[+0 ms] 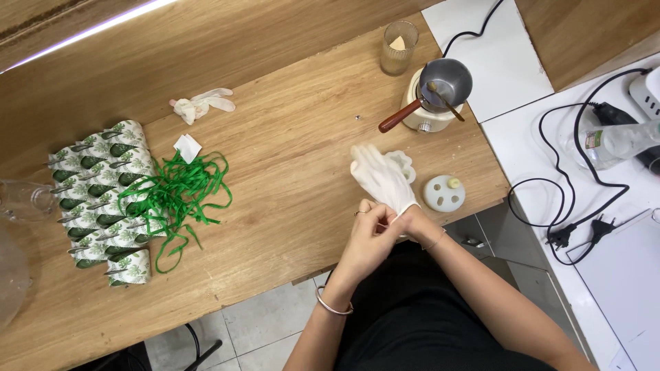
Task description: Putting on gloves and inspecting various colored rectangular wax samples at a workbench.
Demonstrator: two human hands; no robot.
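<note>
Glass jug cut by left edge; right hand hidden inside glove; bottle cut by right edge

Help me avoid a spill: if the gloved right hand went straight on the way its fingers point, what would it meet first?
The right hand points up-left across bare wooden table; a tiny metal piece lies near that line. Otherwise the way looks free.

Bare wood lies open between the green ribbon tangle and the small pot.
</note>
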